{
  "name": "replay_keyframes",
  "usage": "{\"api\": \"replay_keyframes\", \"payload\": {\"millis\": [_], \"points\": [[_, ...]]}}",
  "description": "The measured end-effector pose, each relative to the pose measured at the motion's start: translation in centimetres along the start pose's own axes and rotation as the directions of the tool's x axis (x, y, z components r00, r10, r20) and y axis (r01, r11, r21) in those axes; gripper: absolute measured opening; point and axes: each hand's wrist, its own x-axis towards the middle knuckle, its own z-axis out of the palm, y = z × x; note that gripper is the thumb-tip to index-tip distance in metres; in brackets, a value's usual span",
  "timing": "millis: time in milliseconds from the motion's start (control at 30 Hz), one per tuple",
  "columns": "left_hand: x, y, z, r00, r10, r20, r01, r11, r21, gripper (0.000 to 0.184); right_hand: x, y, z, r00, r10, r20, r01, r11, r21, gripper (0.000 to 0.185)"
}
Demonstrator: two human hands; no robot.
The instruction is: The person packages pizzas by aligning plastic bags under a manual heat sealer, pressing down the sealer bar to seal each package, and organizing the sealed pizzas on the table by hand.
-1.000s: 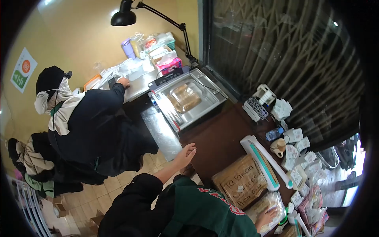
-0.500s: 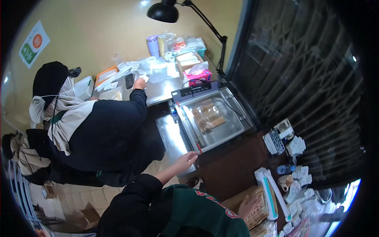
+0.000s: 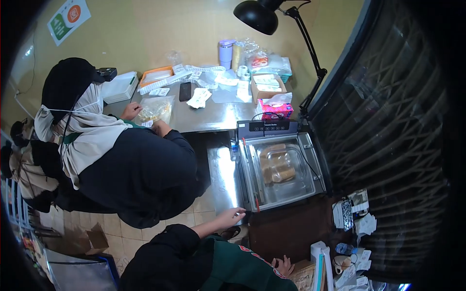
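Note:
My left hand [image 3: 231,218] is by the front left corner of a vacuum sealer [image 3: 252,191], its fingers loosely stretched out with nothing visible in them. Under the machine's clear lid [image 3: 298,186] lies a clear bag [image 3: 286,160] with brown blocks inside; their exact kind I cannot make out. The control panel [image 3: 267,128] runs along the back of the machine. Lower down, my right hand [image 3: 284,266] has its fingers apart beside a cardboard box [image 3: 303,277] with a brown printed package. Whether that hand touches the box I cannot tell.
At left a co-worker [image 3: 141,165] handles a clear plastic bag [image 3: 158,109] on the metal table [image 3: 213,114]. A phone [image 3: 185,91], labels [image 3: 199,98], a tissue pack [image 3: 275,106] and a black lamp [image 3: 257,17] are nearby. A white-and-teal bar sealer [image 3: 319,266] stands at right.
The view has shifted, so things sit further right or lower. My right hand has come off the brown package. The co-worker's hand has moved from beside the phone to the plastic bag, leaving labels there.

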Motion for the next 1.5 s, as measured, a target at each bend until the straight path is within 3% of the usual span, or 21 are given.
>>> {"api": "replay_keyframes", "payload": {"millis": [200, 300, 600, 1100, 1300, 1500], "points": [[1.7, 2.0, -0.3, 0.993, 0.115, -0.024, -0.110, 0.982, 0.153, 0.040, -0.1, 1.7, 1.7, 0.998, -0.007, 0.057, 0.010, 0.999, -0.036, 0.022], [2.2, 3.9, -0.6, 0.992, 0.121, -0.029, -0.117, 0.988, 0.104, 0.039, -0.1, 1.7, 1.5, 0.998, -0.019, 0.053, 0.020, 1.000, -0.011, 0.022], [3.1, 5.0, -0.9, 0.989, 0.045, 0.143, -0.068, 0.984, 0.162, 0.039, -0.1, 2.0, 2.0, 0.998, -0.007, 0.066, 0.007, 1.000, -0.004, 0.019], [2.0, 3.3, 0.2, 0.983, 0.035, 0.182, -0.059, 0.990, 0.128, 0.045, -0.6, 2.9, 3.3, 0.993, -0.092, -0.073, 0.089, 0.995, -0.043, 0.018], [2.1, 2.8, 0.4, 0.974, 0.061, 0.219, -0.088, 0.989, 0.117, 0.047, -0.5, 2.4, 2.7, 0.996, -0.071, -0.060, 0.069, 0.997, -0.029, 0.019], [2.3, 2.6, 0.3, 0.959, 0.024, 0.283, -0.072, 0.984, 0.161, 0.049, 0.2, 0.3, 0.5, 0.999, 0.010, 0.053, -0.009, 1.000, -0.019, 0.020]]}}
